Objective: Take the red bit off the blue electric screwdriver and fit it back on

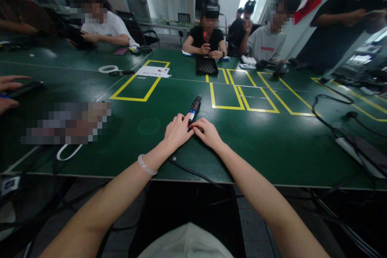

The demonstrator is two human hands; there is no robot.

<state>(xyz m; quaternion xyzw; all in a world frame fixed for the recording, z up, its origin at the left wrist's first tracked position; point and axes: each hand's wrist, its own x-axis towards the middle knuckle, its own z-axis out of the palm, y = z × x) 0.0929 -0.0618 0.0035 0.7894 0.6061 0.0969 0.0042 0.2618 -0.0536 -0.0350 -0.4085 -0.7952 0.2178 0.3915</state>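
Observation:
A slim black tool (194, 109) with a blue band and a red near end lies on the green table (260, 145), pointing away from me. My left hand (177, 131), with a pale bangle on its wrist, pinches the tool's near end from the left. From the right, my right hand (208, 132) pinches the same red end, its fingertips meeting those of the left hand. Both hands rest on the table top.
Yellow tape rectangles (242, 94) mark the table. Farther off lie a black tray (207, 65), a white paper (153, 71) and a white cable coil (108, 69). Black cables (332, 123) run along the right side. Several people sit around the table; another person's hand (10, 84) is at the left edge.

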